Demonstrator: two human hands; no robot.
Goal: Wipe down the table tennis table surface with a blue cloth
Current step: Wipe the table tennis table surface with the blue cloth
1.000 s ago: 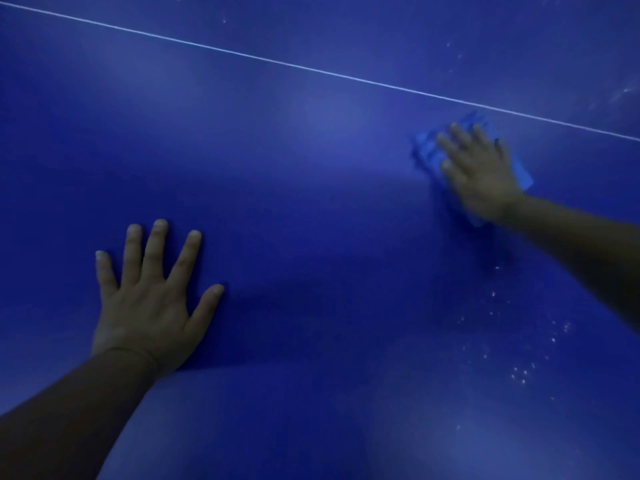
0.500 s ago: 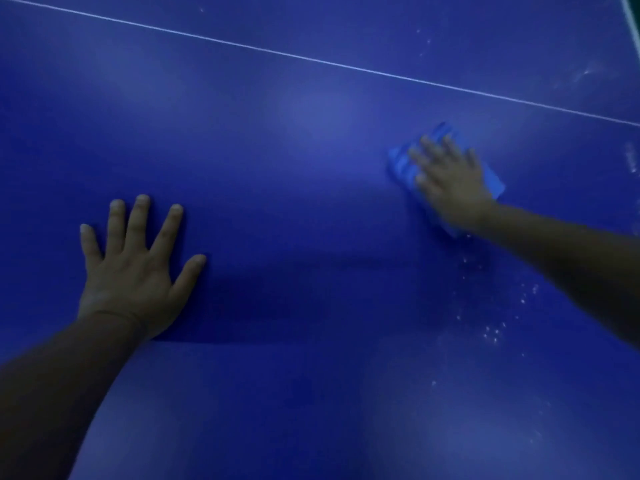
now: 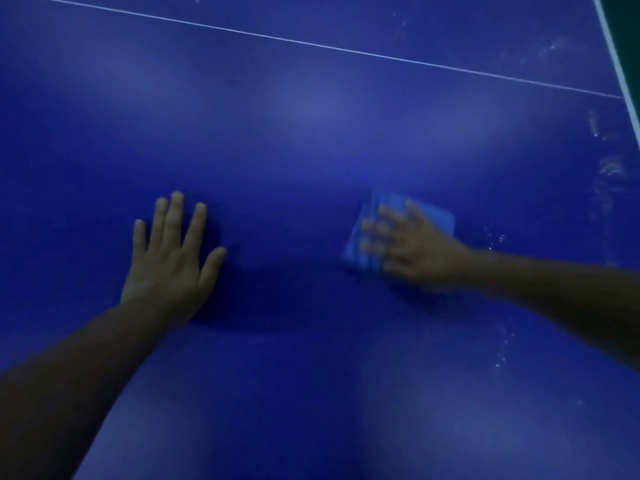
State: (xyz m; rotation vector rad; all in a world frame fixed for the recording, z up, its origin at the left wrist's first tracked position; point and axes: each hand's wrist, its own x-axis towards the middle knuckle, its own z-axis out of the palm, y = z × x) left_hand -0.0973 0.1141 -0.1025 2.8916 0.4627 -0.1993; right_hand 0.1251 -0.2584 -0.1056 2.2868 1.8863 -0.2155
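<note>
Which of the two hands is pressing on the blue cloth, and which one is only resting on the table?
The right hand presses flat on the blue cloth. The left hand lies spread on the bare table, with no cloth under it.

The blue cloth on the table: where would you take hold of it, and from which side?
The flat folded blue cloth lies pressed under the right hand. Come from above, palm spread over its middle; lying flat on the blue table tennis table, it offers only thin edges to pinch.
</note>
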